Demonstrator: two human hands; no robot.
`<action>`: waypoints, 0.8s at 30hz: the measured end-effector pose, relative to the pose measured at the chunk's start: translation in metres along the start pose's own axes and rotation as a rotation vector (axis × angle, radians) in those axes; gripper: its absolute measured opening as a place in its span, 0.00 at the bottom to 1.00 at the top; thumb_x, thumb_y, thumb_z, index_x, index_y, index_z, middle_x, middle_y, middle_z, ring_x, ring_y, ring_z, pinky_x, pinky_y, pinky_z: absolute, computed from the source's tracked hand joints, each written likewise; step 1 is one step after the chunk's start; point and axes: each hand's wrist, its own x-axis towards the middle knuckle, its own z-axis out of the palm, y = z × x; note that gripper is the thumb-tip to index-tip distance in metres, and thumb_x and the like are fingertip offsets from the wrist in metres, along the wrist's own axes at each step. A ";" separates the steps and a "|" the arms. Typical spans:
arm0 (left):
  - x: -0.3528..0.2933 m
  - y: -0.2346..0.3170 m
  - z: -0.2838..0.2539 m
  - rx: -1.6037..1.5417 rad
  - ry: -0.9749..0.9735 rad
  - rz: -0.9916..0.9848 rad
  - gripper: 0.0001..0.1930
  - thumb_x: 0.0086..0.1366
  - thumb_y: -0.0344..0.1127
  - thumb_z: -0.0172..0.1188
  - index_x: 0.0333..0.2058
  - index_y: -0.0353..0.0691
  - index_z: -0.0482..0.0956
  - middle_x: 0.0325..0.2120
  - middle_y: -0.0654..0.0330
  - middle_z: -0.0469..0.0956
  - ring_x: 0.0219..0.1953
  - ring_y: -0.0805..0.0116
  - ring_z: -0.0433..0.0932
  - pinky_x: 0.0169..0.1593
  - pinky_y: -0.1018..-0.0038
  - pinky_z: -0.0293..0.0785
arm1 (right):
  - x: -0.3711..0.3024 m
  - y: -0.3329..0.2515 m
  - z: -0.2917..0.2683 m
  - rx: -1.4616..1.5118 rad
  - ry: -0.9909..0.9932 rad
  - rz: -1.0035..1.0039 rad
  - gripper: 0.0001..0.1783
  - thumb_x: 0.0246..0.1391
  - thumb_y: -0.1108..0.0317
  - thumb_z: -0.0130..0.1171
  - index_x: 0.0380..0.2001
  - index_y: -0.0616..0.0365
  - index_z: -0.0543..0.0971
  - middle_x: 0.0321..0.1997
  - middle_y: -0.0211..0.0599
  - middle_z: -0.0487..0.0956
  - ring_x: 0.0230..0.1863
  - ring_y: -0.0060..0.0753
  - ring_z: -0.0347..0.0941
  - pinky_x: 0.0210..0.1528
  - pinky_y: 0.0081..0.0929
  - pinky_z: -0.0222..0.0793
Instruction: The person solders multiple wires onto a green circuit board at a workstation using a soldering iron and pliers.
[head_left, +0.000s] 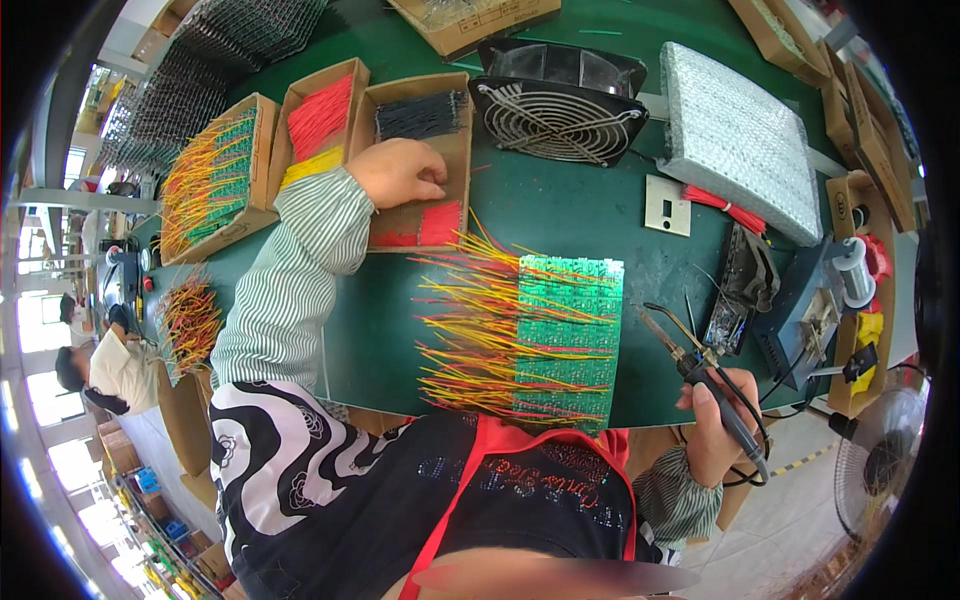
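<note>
A: Head view first. Left hand (400, 172) reaching into the middle cardboard box (455, 150) near the bench's far edge, fingers curled down among its contents — whether pinched on a wire, cannot tell.

B: Box contents?

A: Black wires (422, 114) bundled at the far end, red wires (430, 226) at the near end; kept sorted by colour, probably for quick picking. Next box (300, 100) leftward, with red and yellow wires. Farther left, a box (262, 160) of green boards trailing yellow leads.

B: Right hand?

A: Right hand (712, 420) at the bench's near right edge, grip clamped round the soldering iron (700, 370), tip angled up and leftward, away from the boards.

B: And the work itself?

A: Green circuit board panel (570, 335) flat on the green bench (560, 215), near edge, centre; red and yellow leads fanning left. Fan (555, 115) behind, probably for fumes.
</note>
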 end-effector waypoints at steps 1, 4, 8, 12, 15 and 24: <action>-0.005 0.002 0.004 -0.004 0.002 -0.006 0.14 0.51 0.40 0.61 0.32 0.36 0.78 0.28 0.53 0.78 0.33 0.57 0.77 0.37 0.68 0.71 | -0.001 0.000 0.000 0.008 -0.018 -0.015 0.10 0.42 0.79 0.56 0.32 0.67 0.71 0.23 0.42 0.77 0.21 0.25 0.74 0.27 0.18 0.71; -0.009 0.010 0.014 -0.060 -0.119 -0.121 0.11 0.52 0.35 0.62 0.31 0.33 0.77 0.27 0.54 0.76 0.30 0.62 0.76 0.35 0.71 0.71 | -0.006 -0.001 0.000 -0.018 -0.020 -0.022 0.10 0.43 0.79 0.57 0.32 0.67 0.71 0.23 0.42 0.77 0.21 0.24 0.73 0.27 0.17 0.71; -0.012 0.009 0.021 -0.103 -0.134 -0.163 0.10 0.51 0.34 0.62 0.29 0.34 0.77 0.27 0.54 0.76 0.30 0.61 0.76 0.35 0.69 0.71 | -0.010 -0.001 -0.002 -0.002 -0.029 -0.046 0.10 0.44 0.77 0.58 0.32 0.67 0.71 0.23 0.42 0.77 0.21 0.24 0.73 0.26 0.17 0.71; -0.012 0.010 0.031 0.009 -0.003 -0.046 0.09 0.51 0.34 0.60 0.30 0.36 0.76 0.26 0.54 0.76 0.30 0.58 0.76 0.35 0.66 0.70 | -0.013 0.002 -0.004 -0.013 -0.010 -0.043 0.11 0.45 0.76 0.58 0.32 0.67 0.71 0.23 0.42 0.77 0.21 0.24 0.73 0.26 0.17 0.70; -0.016 0.015 0.031 0.064 0.076 -0.027 0.09 0.51 0.35 0.59 0.30 0.37 0.76 0.27 0.53 0.76 0.32 0.56 0.75 0.37 0.65 0.70 | -0.015 0.002 -0.005 0.003 -0.019 -0.066 0.11 0.45 0.75 0.59 0.32 0.67 0.71 0.23 0.42 0.77 0.21 0.24 0.73 0.27 0.17 0.70; -0.018 0.004 0.032 0.000 0.032 0.009 0.09 0.54 0.35 0.57 0.30 0.36 0.75 0.27 0.51 0.75 0.34 0.51 0.74 0.38 0.62 0.69 | -0.018 0.000 -0.004 -0.009 -0.026 -0.050 0.10 0.45 0.76 0.58 0.32 0.67 0.71 0.23 0.42 0.77 0.21 0.24 0.73 0.27 0.17 0.71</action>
